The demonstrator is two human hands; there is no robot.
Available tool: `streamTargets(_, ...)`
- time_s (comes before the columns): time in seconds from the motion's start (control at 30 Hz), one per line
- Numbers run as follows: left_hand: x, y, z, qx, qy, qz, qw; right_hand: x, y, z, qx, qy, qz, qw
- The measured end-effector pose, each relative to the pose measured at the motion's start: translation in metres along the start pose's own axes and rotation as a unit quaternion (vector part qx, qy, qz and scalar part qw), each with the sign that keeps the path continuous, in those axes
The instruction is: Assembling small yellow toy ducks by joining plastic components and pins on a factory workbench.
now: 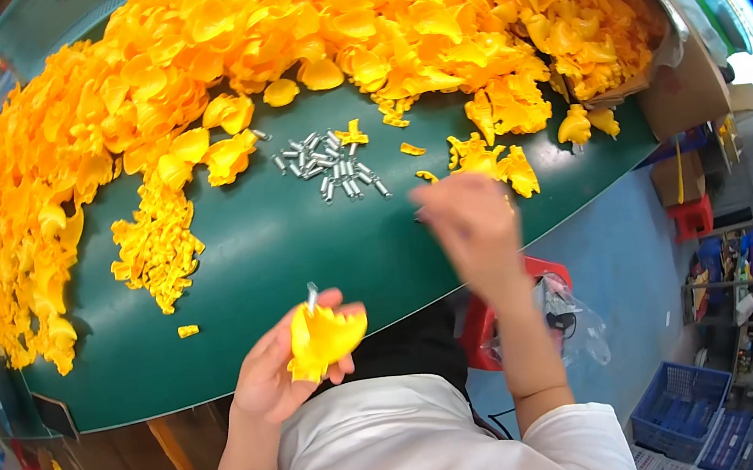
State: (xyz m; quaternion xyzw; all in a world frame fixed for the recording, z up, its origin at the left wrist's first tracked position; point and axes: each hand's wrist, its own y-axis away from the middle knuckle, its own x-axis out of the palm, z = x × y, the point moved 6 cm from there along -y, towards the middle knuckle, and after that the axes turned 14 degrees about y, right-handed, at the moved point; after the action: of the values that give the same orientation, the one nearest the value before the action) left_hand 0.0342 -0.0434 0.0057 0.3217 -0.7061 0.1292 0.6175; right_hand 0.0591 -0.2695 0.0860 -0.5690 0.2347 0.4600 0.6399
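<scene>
My left hand (272,378) is closed around a curved yellow plastic piece (326,339) with a jagged edge, just off the table's front edge. A small metal spring (312,295) stands up from the top of that piece. My right hand (472,226) is raised over the right part of the table, smeared by motion, and its fingers cannot be read clearly. Close beyond it lie several yellow shell-like pieces (479,159). A loose heap of small metal springs (334,159) rests on the table's middle.
The green tabletop (263,240) carries a large bank of yellow plastic parts (208,38) along its far side. Small yellow pieces (161,244) form a pile at left. A cardboard box (686,90) stands at far right. A red stool (478,328) and blue crates (679,400) are on the floor.
</scene>
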Motion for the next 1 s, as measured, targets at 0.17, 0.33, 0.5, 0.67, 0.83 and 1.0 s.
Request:
streamTargets(0.17, 0.013, -0.012, -0.015, 0.051, 0.04, 0.007, 0.998, -0.005, 0.01, -0.067, 0.012, 0.306, 0.056, 0.95)
streamTargets(0.33, 0.007, -0.014, -0.015, 0.077, 0.085, 0.001, 0.993, -0.01, -0.004, -0.059, 0.035, 0.179, 0.03, 0.983)
streamTargets(0.5, 0.002, -0.007, -0.02, 0.144, 0.042, -0.015, 0.988, 0.013, -0.001, 0.029, 0.097, -0.212, 0.219, 0.948)
streamTargets(0.67, 0.003, -0.001, -0.026, 0.18, -0.005, -0.036, 0.983, 0.054, 0.025, 0.058, 0.125, -0.294, 0.232, 0.919)
streamTargets(0.83, 0.006, 0.004, -0.03, 0.209, -0.107, -0.023, 0.972, 0.047, 0.017, 0.083, 0.168, -0.535, 0.222, 0.798)
streamTargets(1.0, 0.013, 0.006, -0.034, 0.235, -0.2, 0.014, 0.951, 0.051, 0.023, 0.088, 0.162, -0.486, 0.21, 0.833)
